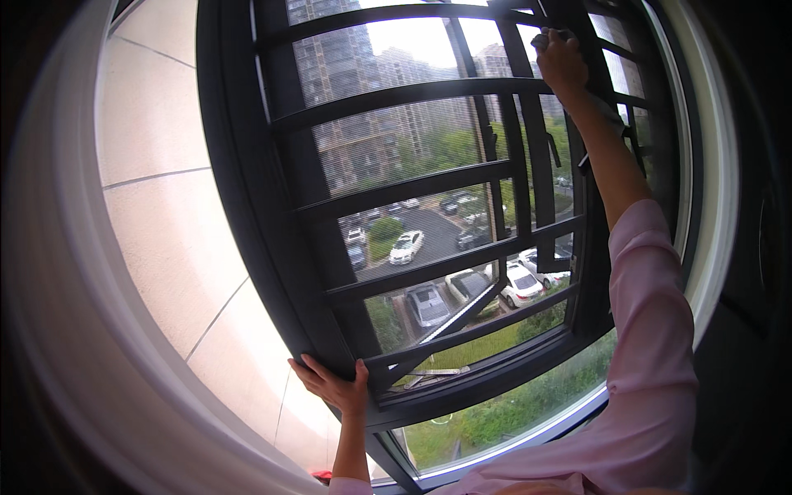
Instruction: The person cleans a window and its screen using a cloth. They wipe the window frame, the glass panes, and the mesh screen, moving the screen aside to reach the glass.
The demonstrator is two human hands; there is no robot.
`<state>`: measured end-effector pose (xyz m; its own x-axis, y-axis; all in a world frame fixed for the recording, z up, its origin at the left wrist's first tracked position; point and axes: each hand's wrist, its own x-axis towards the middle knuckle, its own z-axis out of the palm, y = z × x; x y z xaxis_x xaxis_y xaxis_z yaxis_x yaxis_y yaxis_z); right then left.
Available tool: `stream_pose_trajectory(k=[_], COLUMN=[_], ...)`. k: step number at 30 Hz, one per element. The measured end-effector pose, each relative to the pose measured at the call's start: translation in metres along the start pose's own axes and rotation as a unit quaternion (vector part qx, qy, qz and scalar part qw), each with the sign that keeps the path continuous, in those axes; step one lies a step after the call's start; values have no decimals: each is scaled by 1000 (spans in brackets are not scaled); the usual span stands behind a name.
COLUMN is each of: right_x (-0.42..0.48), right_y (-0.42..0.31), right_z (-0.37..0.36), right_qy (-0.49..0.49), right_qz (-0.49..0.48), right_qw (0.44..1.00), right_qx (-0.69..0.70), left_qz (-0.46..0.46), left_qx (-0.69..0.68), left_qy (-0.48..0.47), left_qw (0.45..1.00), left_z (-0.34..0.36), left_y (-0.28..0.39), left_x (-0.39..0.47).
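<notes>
A dark window frame [328, 328] with a fine mesh screen and several crossbars fills the middle of the view. My left hand [334, 387] holds its lower left corner, thumb on the face and fingers spread towards the outer edge. High at the upper right, my right hand [563, 65] is raised against the frame's bars. Its fingers are closed around a small grey bundle [541, 41], which looks like cloth and is mostly hidden by the hand. More grey material [609, 114] shows behind my right forearm.
Beyond the mesh are a window handle [552, 150] and a slanting dark bar [464, 315]. A pale tiled wall [161, 235] runs along the left. Below the frame is a glass pane [507, 408] with greenery behind it. Parked cars [427, 304] stand far below outside.
</notes>
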<state>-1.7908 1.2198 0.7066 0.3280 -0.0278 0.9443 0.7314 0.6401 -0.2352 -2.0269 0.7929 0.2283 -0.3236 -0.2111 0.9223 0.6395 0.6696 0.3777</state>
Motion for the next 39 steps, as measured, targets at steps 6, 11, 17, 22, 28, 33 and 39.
stream_pose_trajectory(k=[6, 11, 17, 22, 28, 33, 39], right_x=[-24, -68, -105, -81, -1, 83, 75], right_y=[-137, -270, -341, -315, -240, -57, 23], right_z=[-34, -108, -149, -120, -37, 43, 64], right_qy=[15, -43, 30, 44, 55, 177, 228], right_qz=[-74, -173, -291, -347, -278, -169, -132], right_qw=[971, 901, 862, 862, 885, 968, 965], right_qx=[229, 394, 414, 367, 368, 61, -8], left_qz=[-6, -5, 1, -14, -23, -29, -32], left_qx=[-18, -31, -39, -33, -55, -96, -56], left_qy=[-10, -22, -24, -37, -47, -44, -45], left_qw=[1000, 999, 999, 999, 997, 994, 997], left_z=[-5, -9, -13, -18, -19, -12, -17], left_y=[6, 3, 11, 6, 6, 20, 8], left_x=[3, 4, 5, 7, 7, 2, 1])
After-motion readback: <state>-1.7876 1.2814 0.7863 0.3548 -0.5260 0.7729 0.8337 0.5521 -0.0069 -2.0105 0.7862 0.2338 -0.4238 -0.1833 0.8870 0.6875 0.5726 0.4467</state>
